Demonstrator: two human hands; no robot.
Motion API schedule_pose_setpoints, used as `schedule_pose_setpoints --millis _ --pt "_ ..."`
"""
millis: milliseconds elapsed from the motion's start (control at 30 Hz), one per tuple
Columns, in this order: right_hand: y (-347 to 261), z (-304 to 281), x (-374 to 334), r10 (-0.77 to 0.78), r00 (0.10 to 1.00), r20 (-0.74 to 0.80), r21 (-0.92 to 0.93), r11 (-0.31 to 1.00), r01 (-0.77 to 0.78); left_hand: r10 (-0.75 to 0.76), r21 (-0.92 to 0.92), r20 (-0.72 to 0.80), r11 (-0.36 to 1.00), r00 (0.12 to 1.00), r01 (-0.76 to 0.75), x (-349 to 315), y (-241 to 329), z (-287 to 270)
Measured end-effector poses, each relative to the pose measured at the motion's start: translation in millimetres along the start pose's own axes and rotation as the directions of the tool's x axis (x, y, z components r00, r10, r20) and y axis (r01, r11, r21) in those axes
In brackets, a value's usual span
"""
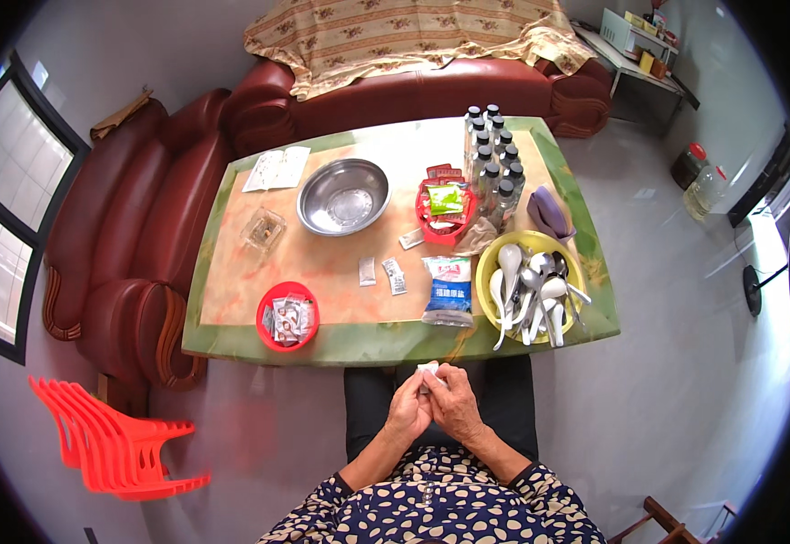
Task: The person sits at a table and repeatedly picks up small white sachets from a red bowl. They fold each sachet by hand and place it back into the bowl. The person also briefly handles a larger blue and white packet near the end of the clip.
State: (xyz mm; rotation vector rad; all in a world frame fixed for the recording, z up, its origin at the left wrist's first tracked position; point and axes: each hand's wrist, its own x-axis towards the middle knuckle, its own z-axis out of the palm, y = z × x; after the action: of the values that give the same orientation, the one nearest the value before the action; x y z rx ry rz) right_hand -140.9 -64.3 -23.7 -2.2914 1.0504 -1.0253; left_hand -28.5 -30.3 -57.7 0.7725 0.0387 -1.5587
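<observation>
Because both hands meet over the dark trousers (365,408), just off the desk's (395,346) near edge, I worry most about the small white packet (427,368) pinched between the left hand (410,406) and the right hand (456,403). I can't tell whether it is torn. If the two grips jerk apart, I judge it could split and spill, since no desk lies beneath to catch anything. At the desk's near right, handles of spoons (510,263) jut past the rim of the yellow bowl (533,241), so a careless right sleeve (544,494) could snag them. At the desk's near left, a bump might scatter the packets (292,316) in the red bowl (284,347).
</observation>
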Motion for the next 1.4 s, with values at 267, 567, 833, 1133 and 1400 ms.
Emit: schedule_pose_setpoints --millis 267,567,833,1133,1400 --pt "-5 -7 4 -0.041 0.999 0.002 -0.041 0.998 0.041 -0.061 -0.038 0.045 0.997 0.997 0.062 -7 9 2" --pt "-1 -3 5 -0.007 1.0 -0.021 -0.054 0.999 0.006 -0.076 0.001 0.063 0.997 0.995 0.076 -18 8 -1" --pt "-4 -10 -2 -0.11 0.985 0.131 0.305 0.95 0.066 -0.011 0.05 0.028 0.999 1.0 0.009 -11 16 -1" --pt "-11 -7 4 -0.059 0.998 0.017 0.035 0.998 0.058 0.018 0.033 -0.003 0.999 1.0 -0.018 -6 11 -5" --pt "-1 -7 17 -0.063 0.998 0.008 -0.071 0.995 0.064 -0.004 0.084 0.017 0.996 1.0 0.003 -9 11 1"
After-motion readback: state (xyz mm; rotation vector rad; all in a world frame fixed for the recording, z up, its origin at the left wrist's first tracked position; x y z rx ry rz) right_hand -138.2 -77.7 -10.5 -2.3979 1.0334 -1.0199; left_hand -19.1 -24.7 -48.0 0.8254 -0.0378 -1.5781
